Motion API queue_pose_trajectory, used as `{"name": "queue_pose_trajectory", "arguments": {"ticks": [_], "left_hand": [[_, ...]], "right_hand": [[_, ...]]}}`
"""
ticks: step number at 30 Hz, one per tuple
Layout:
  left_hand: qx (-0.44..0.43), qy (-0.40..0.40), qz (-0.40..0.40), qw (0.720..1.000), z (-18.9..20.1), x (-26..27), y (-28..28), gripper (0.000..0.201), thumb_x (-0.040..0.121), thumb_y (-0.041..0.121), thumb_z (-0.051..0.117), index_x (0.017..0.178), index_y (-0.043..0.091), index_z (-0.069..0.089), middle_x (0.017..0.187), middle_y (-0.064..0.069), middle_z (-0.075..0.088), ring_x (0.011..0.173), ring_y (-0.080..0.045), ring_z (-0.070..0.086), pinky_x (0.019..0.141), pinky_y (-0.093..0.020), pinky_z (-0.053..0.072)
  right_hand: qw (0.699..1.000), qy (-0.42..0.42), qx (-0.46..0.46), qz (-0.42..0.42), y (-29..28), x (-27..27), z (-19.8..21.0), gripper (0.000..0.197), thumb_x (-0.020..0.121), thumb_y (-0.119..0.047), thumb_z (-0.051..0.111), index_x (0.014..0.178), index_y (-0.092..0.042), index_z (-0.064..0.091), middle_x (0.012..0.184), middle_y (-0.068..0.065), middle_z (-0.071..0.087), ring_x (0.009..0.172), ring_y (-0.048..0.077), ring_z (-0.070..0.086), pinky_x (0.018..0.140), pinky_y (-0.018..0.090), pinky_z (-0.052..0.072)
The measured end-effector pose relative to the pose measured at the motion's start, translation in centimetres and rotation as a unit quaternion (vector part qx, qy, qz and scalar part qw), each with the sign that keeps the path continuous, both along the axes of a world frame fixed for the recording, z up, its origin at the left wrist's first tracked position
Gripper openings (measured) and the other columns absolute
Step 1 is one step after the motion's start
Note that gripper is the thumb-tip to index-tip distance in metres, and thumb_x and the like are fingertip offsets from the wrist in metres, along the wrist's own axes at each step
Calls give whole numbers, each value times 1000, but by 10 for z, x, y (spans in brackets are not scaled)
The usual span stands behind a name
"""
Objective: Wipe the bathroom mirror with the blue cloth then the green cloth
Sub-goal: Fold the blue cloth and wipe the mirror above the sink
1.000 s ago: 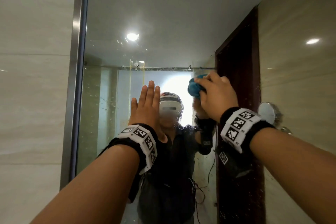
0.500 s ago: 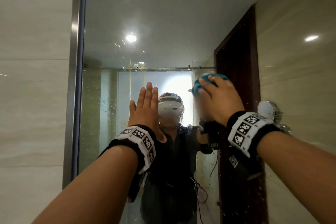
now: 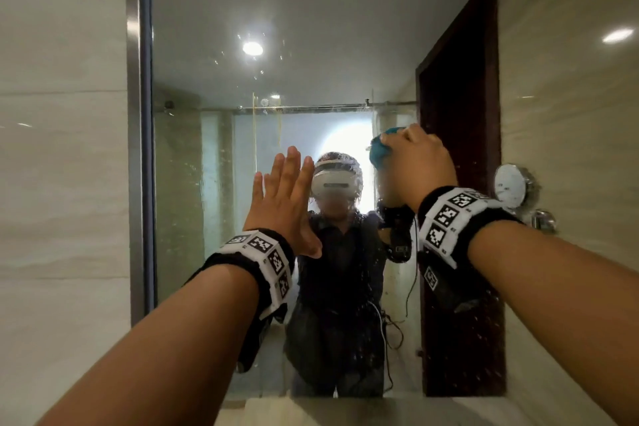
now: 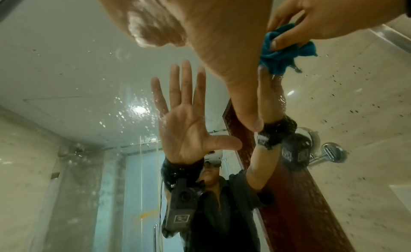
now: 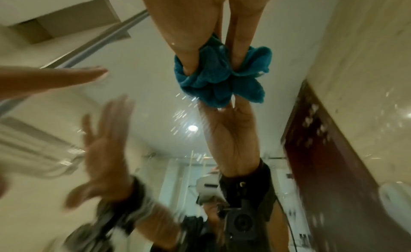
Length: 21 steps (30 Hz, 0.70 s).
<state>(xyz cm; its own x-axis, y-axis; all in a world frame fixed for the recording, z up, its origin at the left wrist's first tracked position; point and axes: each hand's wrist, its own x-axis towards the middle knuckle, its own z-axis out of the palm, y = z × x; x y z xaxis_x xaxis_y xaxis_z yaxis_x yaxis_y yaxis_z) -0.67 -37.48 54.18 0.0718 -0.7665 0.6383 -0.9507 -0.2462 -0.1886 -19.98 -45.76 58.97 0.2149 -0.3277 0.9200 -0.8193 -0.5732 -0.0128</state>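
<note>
Shifted rightward: blue cloth [image 3: 380,149] bunched under gripping right hand [image 3: 420,162] fingertips; left hand [image 3: 281,201] flat, fingers straight.

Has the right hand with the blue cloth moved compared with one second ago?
Yes. The right hand moved rightward, toward the reflected door frame.

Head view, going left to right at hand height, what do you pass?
Tiled wall → mirror frame → left hand, flat and open → blue cloth → right hand gripping that cloth → small round mirror on the right wall.
</note>
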Motion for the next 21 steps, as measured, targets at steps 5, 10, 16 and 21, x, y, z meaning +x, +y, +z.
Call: {"name": "queue_pose_trajectory", "arguments": {"ticks": [5, 10, 16, 21], "left_hand": [[19, 8, 10, 1000, -21, -16, -9, 143, 59, 65, 75, 141, 21, -34, 146, -8, -41, 136, -29, -33, 111, -50, -11], [57, 32, 32, 997, -37, -20, -15, 145, 58, 55, 81, 137, 27, -38, 143, -9, -45, 136, -31, -32, 114, -50, -3], [42, 42, 34, 998, -42, -19, -20, 151, 53, 52, 85, 130, 29, -43, 142, -7, -47, 134, -30, -37, 114, -57, -2], [38, 37, 15, 998, -44, -13, -23, 153, 50, 58, 83, 135, 28, -40, 140, -6, -49, 132, -29, -39, 113, -59, -2]], "right_hand": [[984, 175, 11, 18, 10, 18, -74, 49, 68, -19, 82, 114, -19, 65, 116, 8, 60, 91, 32, 58, 63, 38, 55], [968, 247, -24, 21, 1, 10, -75, 49, 88, -20, 62, 134, -23, 48, 138, 7, 45, 114, 32, 48, 83, 41, 49], [999, 27, -19, 27, -19, -14, -22, 37, 95, -28, 49, 132, -27, 50, 135, 2, 43, 119, 28, 39, 92, 40, 44], [999, 39, -30, 15, -10, -2, -59, 41, 93, -28, 52, 134, -23, 49, 136, 7, 45, 115, 33, 43, 90, 42, 45]]}}
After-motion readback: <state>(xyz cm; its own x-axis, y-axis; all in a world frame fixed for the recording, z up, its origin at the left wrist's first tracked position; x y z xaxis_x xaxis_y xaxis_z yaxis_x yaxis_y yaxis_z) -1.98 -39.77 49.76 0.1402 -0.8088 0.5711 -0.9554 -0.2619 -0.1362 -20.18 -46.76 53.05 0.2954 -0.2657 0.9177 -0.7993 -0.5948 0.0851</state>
